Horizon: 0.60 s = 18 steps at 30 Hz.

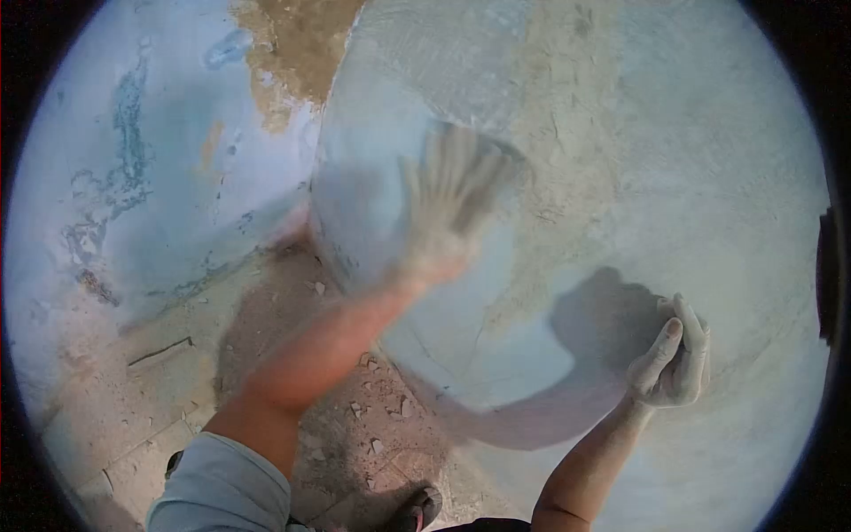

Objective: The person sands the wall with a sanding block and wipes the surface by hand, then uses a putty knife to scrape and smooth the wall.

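Dusted pale and blurred by motion, my left hand (452,191) is spread with its fingers apart over the light blue and grey plastered wall (709,195). It appears to lie against the surface, with a dark patch beside its fingertips that I cannot make out. To the right, my right hand (675,359) is cupped near the same wall, its fingers curled and pressed together, thumb in front. White dust coats this hand, and what it holds, if anything, is hidden. A shadow falls on the wall left of it.
Another blue wall (177,204) with peeling paint meets this one at a corner on the left. Bare brown plaster (297,53) shows near the top. Rubble bits and dust lie on the floor (381,426), with a shoe (425,507) at the bottom edge.
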### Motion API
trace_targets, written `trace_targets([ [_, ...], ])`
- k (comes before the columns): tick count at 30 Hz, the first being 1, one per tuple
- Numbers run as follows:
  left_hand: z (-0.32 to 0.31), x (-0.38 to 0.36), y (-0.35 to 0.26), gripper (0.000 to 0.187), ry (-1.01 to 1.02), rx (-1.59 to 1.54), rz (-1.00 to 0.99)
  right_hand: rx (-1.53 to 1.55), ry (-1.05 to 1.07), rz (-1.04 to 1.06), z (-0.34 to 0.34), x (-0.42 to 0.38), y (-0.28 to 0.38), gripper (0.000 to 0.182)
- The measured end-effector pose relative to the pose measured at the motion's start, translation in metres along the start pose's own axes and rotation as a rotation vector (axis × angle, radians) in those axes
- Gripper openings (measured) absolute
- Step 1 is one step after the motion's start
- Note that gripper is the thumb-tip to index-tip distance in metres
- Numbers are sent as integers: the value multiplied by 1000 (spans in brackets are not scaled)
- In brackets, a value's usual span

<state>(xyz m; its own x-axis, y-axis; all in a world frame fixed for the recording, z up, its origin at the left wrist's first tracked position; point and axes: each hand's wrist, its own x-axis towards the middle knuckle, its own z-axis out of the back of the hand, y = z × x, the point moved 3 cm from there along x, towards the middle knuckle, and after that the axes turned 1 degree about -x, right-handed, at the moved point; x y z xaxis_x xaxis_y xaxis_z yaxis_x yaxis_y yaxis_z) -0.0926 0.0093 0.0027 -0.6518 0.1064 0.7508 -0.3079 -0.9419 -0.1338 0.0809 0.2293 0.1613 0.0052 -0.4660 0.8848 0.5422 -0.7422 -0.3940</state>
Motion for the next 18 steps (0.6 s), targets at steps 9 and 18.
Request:
trace_targets([
  [9,-5,-1,2,69,-190,-619,72,-40,34,-21,-6,1,6,13],
  [18,-9,-2,26,65,-284,-571,17,4,50,12,1,-1,0,16],
])
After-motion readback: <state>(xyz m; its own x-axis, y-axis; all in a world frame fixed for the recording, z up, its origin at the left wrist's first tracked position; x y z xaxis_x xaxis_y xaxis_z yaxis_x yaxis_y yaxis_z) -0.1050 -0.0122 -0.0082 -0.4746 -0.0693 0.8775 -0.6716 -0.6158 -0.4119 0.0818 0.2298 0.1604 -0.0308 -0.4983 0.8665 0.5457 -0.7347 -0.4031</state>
